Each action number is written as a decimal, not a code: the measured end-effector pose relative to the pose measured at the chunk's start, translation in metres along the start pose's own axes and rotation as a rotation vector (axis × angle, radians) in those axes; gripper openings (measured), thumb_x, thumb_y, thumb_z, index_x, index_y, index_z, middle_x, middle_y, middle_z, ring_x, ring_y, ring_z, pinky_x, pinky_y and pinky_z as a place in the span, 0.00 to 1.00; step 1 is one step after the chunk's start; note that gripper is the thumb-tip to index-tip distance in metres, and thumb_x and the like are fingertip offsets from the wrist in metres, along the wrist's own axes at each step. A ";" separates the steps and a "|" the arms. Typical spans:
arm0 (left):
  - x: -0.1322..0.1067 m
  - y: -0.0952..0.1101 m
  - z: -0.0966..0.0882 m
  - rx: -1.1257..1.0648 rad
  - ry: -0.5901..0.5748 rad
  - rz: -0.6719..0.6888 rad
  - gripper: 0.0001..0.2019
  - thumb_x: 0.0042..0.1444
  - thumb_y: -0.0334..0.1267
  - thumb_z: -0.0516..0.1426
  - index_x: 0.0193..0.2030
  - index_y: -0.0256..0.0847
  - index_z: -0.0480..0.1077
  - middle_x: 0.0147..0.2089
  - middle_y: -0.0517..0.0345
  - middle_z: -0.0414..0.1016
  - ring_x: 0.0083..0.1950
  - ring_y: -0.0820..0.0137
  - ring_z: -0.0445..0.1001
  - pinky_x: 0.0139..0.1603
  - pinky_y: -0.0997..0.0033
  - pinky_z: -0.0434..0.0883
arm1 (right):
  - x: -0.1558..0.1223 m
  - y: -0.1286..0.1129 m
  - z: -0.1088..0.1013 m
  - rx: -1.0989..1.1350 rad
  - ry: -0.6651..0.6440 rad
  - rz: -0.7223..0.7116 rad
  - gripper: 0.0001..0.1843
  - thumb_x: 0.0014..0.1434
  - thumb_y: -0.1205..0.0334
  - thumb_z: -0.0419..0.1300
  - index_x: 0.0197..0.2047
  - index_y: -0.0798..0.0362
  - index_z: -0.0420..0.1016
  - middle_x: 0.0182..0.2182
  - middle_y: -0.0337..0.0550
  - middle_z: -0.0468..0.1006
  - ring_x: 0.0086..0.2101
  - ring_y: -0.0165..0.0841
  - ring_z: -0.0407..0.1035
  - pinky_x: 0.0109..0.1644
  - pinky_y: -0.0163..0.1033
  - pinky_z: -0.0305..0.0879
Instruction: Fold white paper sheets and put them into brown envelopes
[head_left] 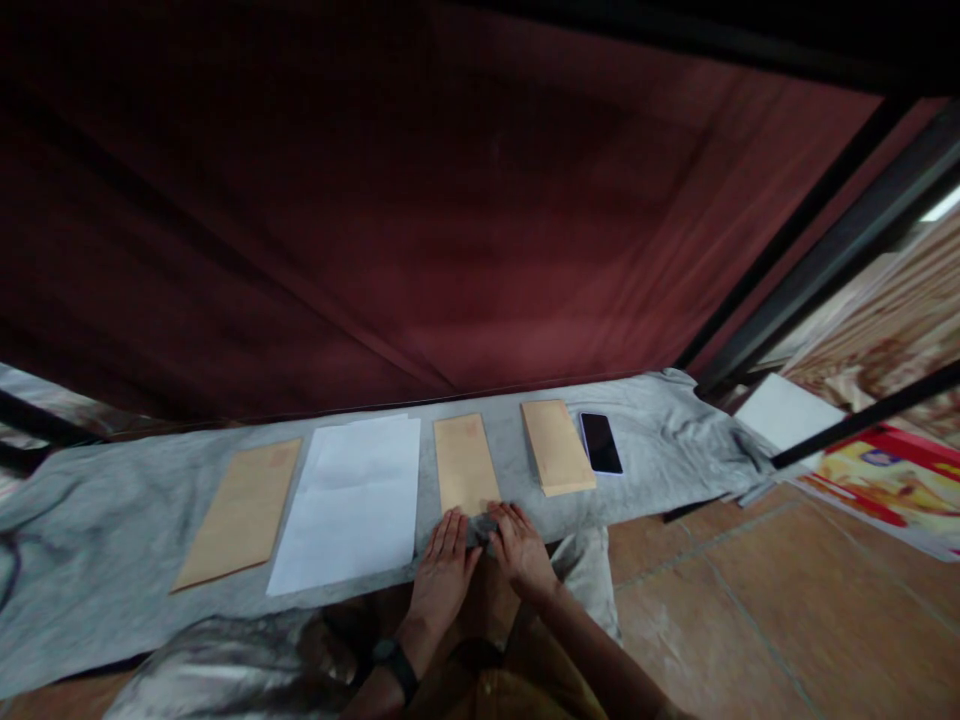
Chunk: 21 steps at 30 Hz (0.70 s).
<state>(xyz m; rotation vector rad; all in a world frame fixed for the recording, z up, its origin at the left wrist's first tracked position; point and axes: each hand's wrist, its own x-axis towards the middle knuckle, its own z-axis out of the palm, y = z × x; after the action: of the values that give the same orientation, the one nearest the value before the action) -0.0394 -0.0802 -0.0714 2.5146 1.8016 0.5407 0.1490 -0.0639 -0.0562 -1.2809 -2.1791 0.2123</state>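
Note:
A brown paper envelope (465, 460) lies upright to me on the grey cloth, with a faint reddish print near its far end. My left hand (444, 560) rests on its near left corner, fingers stretched out and lying flat. On the near right corner lies my right hand (521, 550), its fingers also extended over the edge. Between the two hands, a bit of dark grey cloth shows. Left of the envelope are white paper sheets (352, 500), slightly overlapped. To the right sits a stack of brown envelopes (556, 447).
Farther left lies another brown envelope or stack (244, 510). A dark-screened phone (601, 443) is beside the right stack. The grey cloth (660, 440) covers a narrow bench against a dark red curtain (480, 250). Dark metal bars (795, 260) and a colourful box (892, 485) stand right.

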 end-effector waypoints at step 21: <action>0.075 -0.019 -0.026 -0.852 -0.056 -0.782 0.19 0.50 0.33 0.64 0.48 0.39 0.66 0.29 0.61 0.77 0.32 0.65 0.79 0.34 0.70 0.72 | 0.010 -0.011 0.005 0.084 0.042 0.043 0.19 0.70 0.66 0.47 0.61 0.53 0.67 0.54 0.52 0.79 0.56 0.39 0.72 0.65 0.53 0.67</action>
<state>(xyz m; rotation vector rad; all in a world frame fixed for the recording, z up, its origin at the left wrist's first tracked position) -0.0433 -0.0102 -0.0302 1.1688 1.7870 0.8940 0.1343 -0.0610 -0.0515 -1.2748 -2.0863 0.2891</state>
